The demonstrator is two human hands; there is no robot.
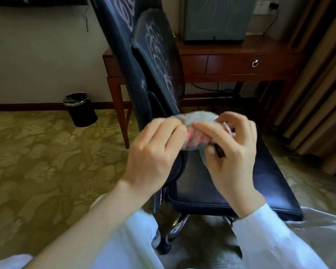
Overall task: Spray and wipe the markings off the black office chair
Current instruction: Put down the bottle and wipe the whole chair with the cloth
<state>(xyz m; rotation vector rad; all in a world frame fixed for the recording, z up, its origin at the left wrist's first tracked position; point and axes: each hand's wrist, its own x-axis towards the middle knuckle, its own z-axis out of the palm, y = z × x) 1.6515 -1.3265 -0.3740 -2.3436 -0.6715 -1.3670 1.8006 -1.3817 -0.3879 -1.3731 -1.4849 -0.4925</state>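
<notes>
The black office chair (275, 183) stands before the table (231, 72); the markings (159, 55) on its backrest remain unwiped. The cloth (198, 118), stained pink, is held above the seat, pinched by both the left grip (157, 144) and the right grip (233, 152). Risk: applying a soiled cloth face may smear pigment across the backrest rather than lift it. No spray bottle is visible.

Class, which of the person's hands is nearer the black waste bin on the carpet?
Left. The left hand grips the grey cloth to the right of the waste bin; the right hand grips the cloth's other end, even farther right.
</notes>
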